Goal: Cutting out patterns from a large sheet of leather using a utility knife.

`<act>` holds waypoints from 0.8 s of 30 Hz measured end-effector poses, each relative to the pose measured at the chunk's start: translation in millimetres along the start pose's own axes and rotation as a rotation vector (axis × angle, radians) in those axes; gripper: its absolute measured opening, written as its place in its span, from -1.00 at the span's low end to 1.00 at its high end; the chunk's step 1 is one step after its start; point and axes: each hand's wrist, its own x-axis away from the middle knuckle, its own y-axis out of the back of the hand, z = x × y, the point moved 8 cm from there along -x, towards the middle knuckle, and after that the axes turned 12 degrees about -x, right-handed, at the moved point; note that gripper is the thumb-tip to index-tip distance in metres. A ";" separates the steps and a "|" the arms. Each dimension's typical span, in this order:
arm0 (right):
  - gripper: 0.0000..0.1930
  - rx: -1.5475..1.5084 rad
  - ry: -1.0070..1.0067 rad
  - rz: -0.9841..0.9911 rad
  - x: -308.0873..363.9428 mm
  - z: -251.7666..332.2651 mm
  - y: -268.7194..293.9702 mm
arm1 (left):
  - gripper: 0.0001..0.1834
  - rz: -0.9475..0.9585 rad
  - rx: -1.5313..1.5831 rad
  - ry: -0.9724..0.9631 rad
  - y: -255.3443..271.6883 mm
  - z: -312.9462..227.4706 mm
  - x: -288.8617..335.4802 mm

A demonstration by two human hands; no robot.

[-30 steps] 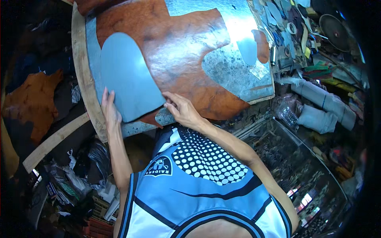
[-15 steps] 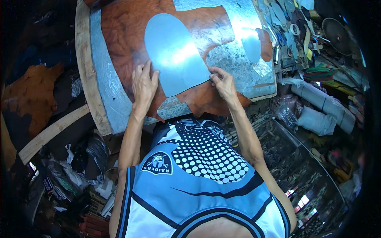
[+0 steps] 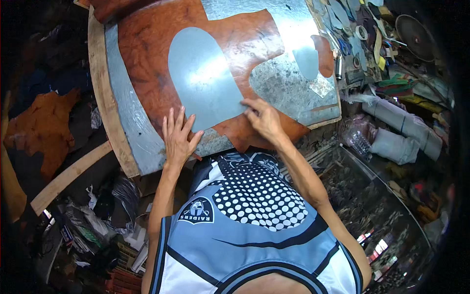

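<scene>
A smooth grey template, rounded at its far end and straight at its near end, lies flat on a brown mottled leather hide. My left hand is spread flat at the near left, fingers apart, on the leather beside the template's lower left edge. At the template's near right corner is my right hand, its fingers curled and the index fingertip and thumb closed at the edge. The hide has an irregular outline with a large curved cut-out on its right.
Under the hide is a worn metal-topped table with a wooden rim. A smaller grey template and a brown leather piece lie at the right. Beyond are scattered tools, wrapped rolls and a round fan-like object.
The template has slid slightly toward me on the hide. My left hand has come nearer and spread out flat; my right hand has moved nearer and left along with the template's corner.
</scene>
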 end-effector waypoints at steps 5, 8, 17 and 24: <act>-0.62 0.159 0.168 -0.109 11.3 25.3 -11.5 | -0.47 0.006 -0.010 0.005 -1.5 -3.9 3.5; -0.53 0.226 0.204 -0.202 11.6 18.9 4.4 | -0.48 0.009 -0.014 0.006 -6.1 -12.2 -1.3; -0.49 0.240 0.126 -0.120 -3.9 4.0 24.2 | -0.47 0.030 -0.018 0.017 -7.6 -20.4 -20.7; -0.48 0.299 0.150 -0.102 4.9 4.6 19.6 | -0.48 0.071 0.025 0.005 -13.7 -17.3 -9.9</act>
